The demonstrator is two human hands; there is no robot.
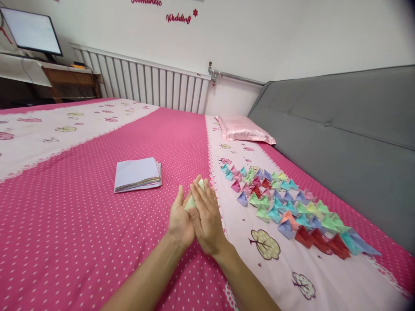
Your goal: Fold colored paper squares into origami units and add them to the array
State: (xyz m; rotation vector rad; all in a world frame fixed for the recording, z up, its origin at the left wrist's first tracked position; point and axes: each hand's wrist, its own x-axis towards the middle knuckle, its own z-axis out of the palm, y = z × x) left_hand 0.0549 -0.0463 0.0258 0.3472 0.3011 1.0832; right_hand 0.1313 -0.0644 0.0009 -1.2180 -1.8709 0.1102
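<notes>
A small pale green piece of folded paper [190,204] is pressed between my two palms above the bed. My left hand [180,220] lies under it, palm turned up, with the thumb sticking out to the side. My right hand [207,218] rests flat over the paper, its fingers stretched out and covering most of it. Only the paper's left edge and a tip near the fingertips show. To the right, several folded paper boats [275,203] in many colours stand in rows on the bedspread.
A stack of coloured paper sheets [138,172] lies left of my hands on the pink dotted bedspread [97,224]. Farther off are a pink pillow [243,128], a grey headboard [340,129], a white radiator [145,80] and a desk with a monitor [32,32].
</notes>
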